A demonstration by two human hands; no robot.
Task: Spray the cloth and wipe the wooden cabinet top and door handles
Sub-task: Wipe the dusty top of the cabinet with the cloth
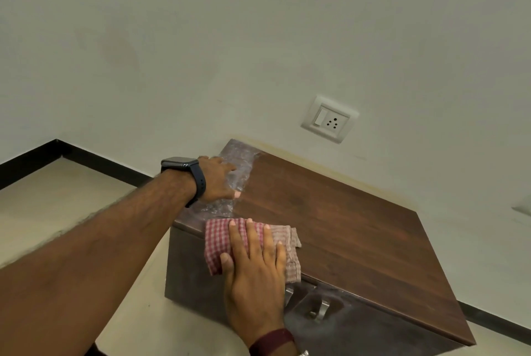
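i see a pale wall (258, 39) behind a low dark wooden cabinet (344, 226) standing on a beige floor (57, 206). my left hand (218, 180) lies at the top's far left end on a strip of clear plastic wrap (238, 160), fingers extended over it. a red checked cloth (218, 240) sits on the top's near left corner, directly under my right hand (255, 263), whose straight, spread fingers press it flat. just right of that hand, metal door handles (319, 309) show on the front. a wall socket (329, 119) is above.
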